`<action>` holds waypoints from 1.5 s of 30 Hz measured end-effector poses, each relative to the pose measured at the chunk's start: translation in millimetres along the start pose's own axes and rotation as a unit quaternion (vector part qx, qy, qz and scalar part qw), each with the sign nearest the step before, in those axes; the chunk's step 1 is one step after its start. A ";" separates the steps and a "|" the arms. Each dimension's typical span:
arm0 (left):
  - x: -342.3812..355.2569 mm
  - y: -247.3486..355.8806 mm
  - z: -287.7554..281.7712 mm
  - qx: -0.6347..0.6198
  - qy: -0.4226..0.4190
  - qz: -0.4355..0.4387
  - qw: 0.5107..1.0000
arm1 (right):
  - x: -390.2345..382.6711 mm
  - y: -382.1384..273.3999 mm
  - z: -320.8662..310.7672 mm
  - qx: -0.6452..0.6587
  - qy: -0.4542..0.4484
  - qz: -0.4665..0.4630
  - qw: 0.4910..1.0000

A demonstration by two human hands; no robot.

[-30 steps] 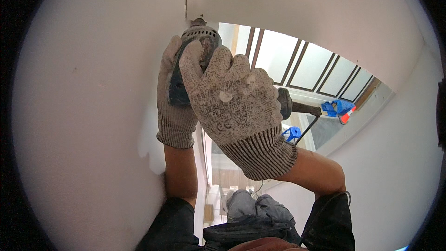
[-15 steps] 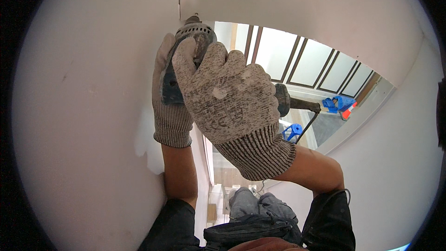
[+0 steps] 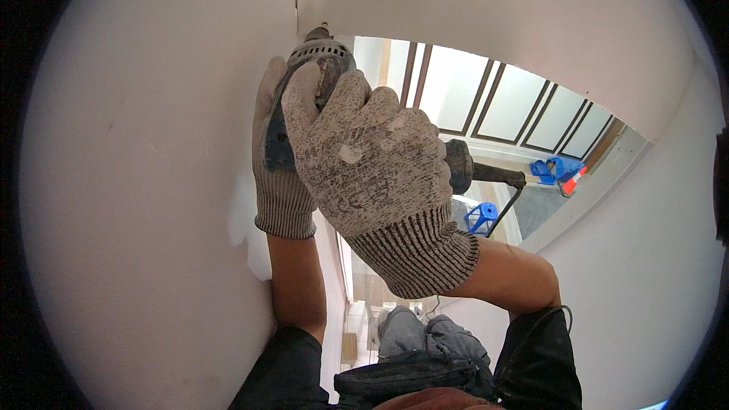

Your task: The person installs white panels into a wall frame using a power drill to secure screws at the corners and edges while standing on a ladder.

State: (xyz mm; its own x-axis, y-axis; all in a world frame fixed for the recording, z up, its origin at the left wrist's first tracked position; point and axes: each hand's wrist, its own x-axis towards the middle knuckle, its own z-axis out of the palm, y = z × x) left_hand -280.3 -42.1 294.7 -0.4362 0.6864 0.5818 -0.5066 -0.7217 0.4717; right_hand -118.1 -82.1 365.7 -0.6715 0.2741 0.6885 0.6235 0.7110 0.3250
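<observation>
We face a white wall panel where it meets the panel above at a seam, and our power drill is pressed nose-first into that corner. It looks heavy and rigid, best gripped around its body. Our right hand wraps it closed, our left hand clasped alongside.

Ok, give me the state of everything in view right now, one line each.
Drill: held in both hands, nose against the white wall corner.
Left hand: gloved, wrapped round the drill's body.
Right hand: gloved, closed over the drill's back.
Cord: hanging from the drill's rear.
Blue stool: upright on the floor below.
</observation>
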 end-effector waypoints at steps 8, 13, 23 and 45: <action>-7.1 11.4 18.3 -0.047 0.035 -0.038 0.998 | -2.5 -1.6 1.9 0.000 -0.015 0.011 1.000; -7.8 8.7 21.1 0.000 0.045 -0.004 0.999 | -5.5 -4.7 3.4 -0.003 -0.029 0.019 0.999; -12.6 11.1 21.1 -0.105 -0.018 -0.011 0.994 | -2.2 -9.0 4.9 -0.003 -0.084 0.054 0.995; -6.5 -13.0 -12.7 0.022 0.037 0.071 0.997 | 8.2 -10.5 4.8 -0.011 -0.020 0.030 0.999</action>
State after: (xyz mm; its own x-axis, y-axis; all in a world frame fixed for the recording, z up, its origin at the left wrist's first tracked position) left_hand -280.3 -36.1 276.4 -0.5560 0.5803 0.5950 -0.4026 -0.8143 0.4180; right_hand -132.1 -84.2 364.8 -0.6473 0.3423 0.6811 0.6723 0.6774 0.2985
